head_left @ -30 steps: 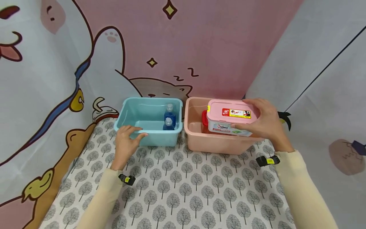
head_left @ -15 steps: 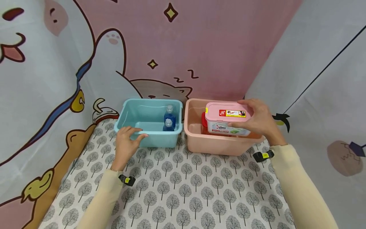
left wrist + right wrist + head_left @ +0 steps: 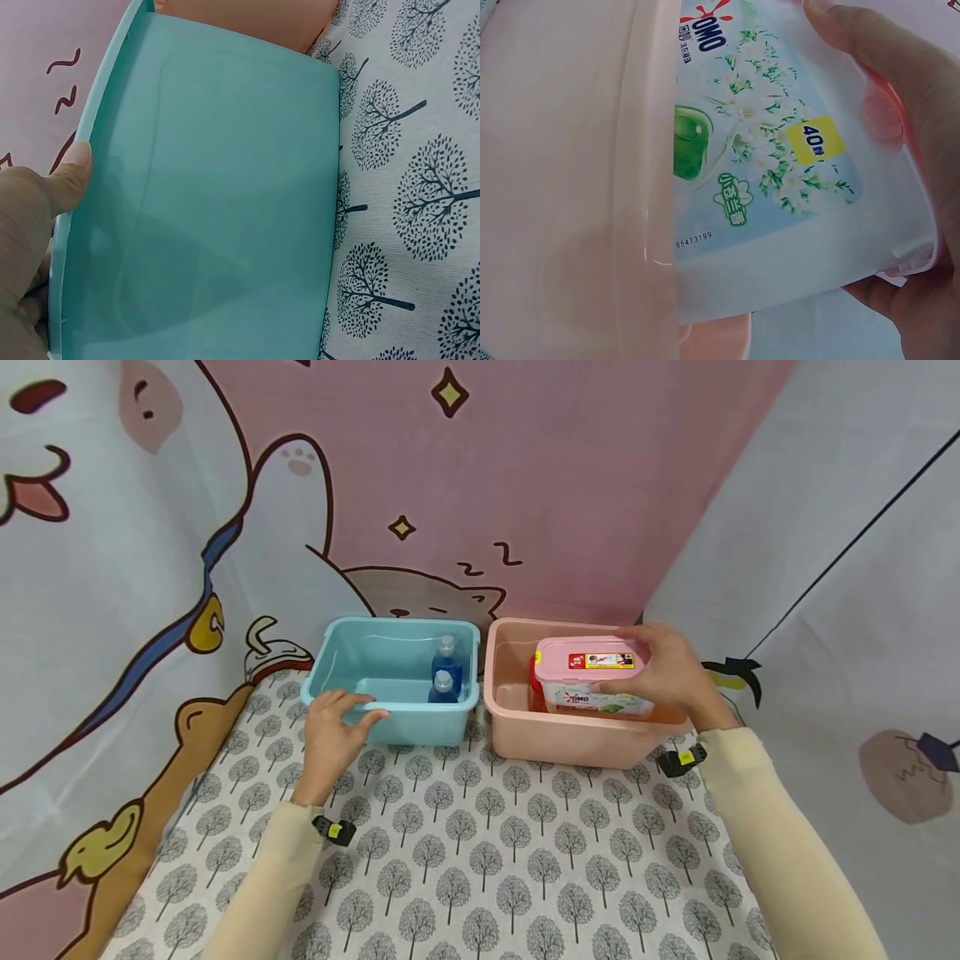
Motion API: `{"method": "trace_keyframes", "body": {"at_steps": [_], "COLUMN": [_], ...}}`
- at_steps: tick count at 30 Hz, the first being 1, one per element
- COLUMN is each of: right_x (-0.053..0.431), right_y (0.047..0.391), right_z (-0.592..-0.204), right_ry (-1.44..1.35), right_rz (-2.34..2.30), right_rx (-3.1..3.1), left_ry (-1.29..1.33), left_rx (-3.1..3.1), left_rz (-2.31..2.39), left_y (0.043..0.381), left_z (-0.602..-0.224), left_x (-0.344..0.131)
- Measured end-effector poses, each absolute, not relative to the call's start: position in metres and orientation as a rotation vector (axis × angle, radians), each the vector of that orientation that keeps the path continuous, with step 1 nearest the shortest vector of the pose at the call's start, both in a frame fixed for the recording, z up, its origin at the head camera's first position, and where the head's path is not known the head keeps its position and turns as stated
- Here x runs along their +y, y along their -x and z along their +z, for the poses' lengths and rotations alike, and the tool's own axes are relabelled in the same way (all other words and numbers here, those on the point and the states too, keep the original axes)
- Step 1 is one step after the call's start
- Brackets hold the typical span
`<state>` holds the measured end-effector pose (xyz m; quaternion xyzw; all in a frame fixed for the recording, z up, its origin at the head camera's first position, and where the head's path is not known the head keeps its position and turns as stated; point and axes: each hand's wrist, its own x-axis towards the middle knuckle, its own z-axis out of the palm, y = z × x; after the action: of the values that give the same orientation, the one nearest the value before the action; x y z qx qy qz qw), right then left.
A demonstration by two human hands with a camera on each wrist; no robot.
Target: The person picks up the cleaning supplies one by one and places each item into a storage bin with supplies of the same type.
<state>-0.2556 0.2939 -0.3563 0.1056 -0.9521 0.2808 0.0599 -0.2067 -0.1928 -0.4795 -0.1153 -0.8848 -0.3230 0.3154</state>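
Observation:
My right hand grips a white tub of OMO laundry pods with a pink lid, thumb on the near side. The tub is partly inside the pink bin, its lower part hidden behind the near wall. Left of the tub, a red-lidded container shows in the same bin. With thumb outside and fingers over the rim, my left hand holds the near edge of the light blue bin. Two bottles of blue liquid stand in that bin, a rear bottle and a front bottle.
Both bins stand side by side on a tree-print tablecloth. Behind them hangs a pink cartoon curtain, with a pale curtain on the right.
My right hand has moved the tub left and down, lower into the pink bin. The left hand has stayed on the blue bin's rim.

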Motion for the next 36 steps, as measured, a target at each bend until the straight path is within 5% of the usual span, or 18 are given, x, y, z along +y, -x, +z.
{"method": "trace_keyframes", "body": {"at_steps": [36], "right_x": [0.291], "right_y": [0.246], "right_z": [-0.319], "right_ry": [-0.29], "right_rz": [1.083], "right_rx": [-2.865], "left_ry": [0.286], "left_rx": [-2.349], "left_rz": [-0.859], "left_y": [0.205], "left_z": [-0.478], "left_x": [-0.193]}}
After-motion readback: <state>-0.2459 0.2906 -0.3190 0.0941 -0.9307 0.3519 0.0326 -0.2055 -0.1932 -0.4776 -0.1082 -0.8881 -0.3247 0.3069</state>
